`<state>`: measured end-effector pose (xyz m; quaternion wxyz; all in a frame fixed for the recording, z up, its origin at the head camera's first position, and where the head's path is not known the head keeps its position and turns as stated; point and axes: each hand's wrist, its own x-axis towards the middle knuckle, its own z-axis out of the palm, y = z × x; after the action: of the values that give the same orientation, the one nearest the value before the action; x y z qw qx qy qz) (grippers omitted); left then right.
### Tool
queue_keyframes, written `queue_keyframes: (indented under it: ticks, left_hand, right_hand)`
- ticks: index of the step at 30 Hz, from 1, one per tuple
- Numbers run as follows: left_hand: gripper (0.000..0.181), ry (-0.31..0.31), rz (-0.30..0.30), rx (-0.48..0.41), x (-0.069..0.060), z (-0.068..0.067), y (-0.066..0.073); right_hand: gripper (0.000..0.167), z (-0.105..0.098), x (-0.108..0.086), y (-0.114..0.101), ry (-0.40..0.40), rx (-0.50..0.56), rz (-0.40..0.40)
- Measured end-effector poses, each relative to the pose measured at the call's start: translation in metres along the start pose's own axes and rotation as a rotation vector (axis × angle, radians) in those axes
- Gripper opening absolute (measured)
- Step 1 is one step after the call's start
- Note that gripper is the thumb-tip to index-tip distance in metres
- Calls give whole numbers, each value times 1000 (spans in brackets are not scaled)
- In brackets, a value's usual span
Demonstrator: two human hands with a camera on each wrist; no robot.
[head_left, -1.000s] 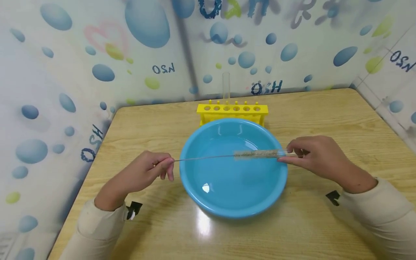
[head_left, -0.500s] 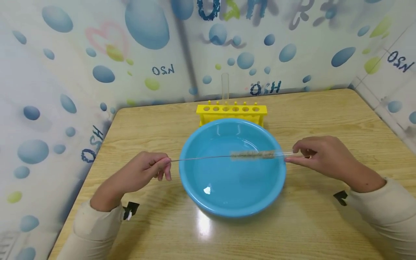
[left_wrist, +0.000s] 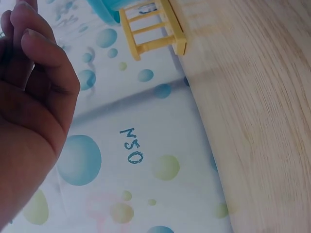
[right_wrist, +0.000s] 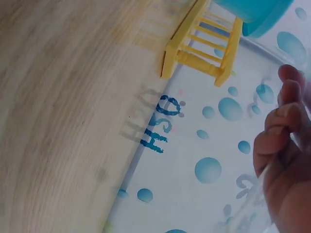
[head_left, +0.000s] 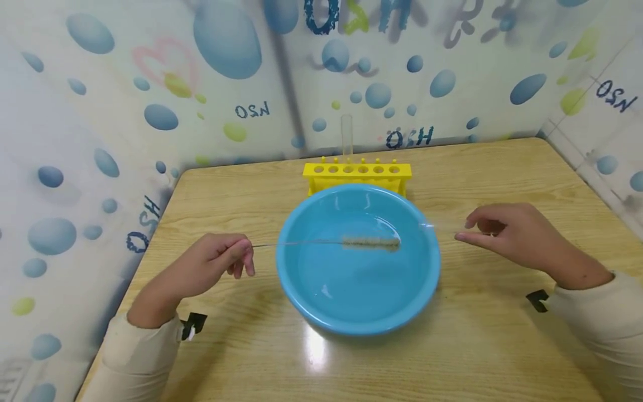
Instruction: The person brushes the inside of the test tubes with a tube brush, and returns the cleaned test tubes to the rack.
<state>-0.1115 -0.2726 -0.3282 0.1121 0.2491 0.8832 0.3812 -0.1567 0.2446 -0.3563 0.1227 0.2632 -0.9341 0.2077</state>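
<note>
While the left hand (head_left: 203,265) clamps the brush (head_left: 372,243) by its wire, bristles above the blue basin (head_left: 351,296), I see the right hand (head_left: 524,240) pinching a clear tube (head_left: 438,228), one end over the basin's right rim; the yellow rack (head_left: 358,171) stands near the counter's (head_left: 492,178) back edge.

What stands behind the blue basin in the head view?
A yellow test tube rack, with one clear tube rising at its back, and the patterned wall beyond. The basin covers the rack's lower front, so that part cannot be seen here.
</note>
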Motion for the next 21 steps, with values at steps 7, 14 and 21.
queue_keyframes:
  ticks: [7, 14, 21]
  left_hand:
    - [39, -40, -28, 34, 12, 3, 5]
    - [39, 9, -63, 139, 39, 16, 14]
    - [40, 119, -79, 205, 59, 32, 14]
  right_hand:
    - [21, -9, 22, -5, -94, 273, 314]
    - [31, -11, 63, -22, -111, 460, 307]
    - [41, -13, 104, -30, -75, 469, 295]
